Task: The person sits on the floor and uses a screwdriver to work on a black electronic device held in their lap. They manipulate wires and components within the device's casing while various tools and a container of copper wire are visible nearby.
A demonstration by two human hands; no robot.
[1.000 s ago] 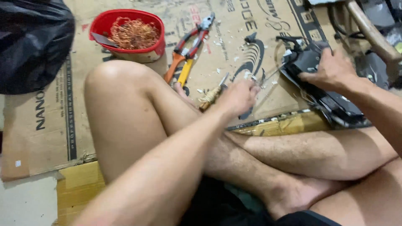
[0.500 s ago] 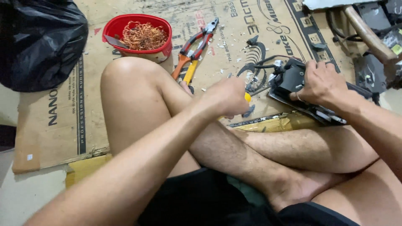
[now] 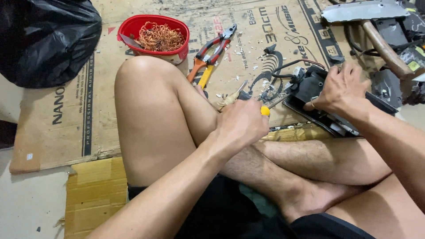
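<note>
Nearest, the left hand (image 3: 241,124) is clamped round a yellow-handled screwdriver (image 3: 271,107), whose shaft points at the black device (image 3: 316,95). A second ago this hand sat lower and further from the device; it has since come closer, so the tip looks about to work on the casing. The right hand (image 3: 341,90) grips the device's top edge, holding it on the cardboard (image 3: 79,110). Beyond lie pliers (image 3: 212,53). Farthest, a red bowl (image 3: 133,27) holds tangled copper wire (image 3: 159,37).

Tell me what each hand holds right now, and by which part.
Left hand grips a screwdriver by its yellow handle. Right hand holds the black device by its top edge.
</note>
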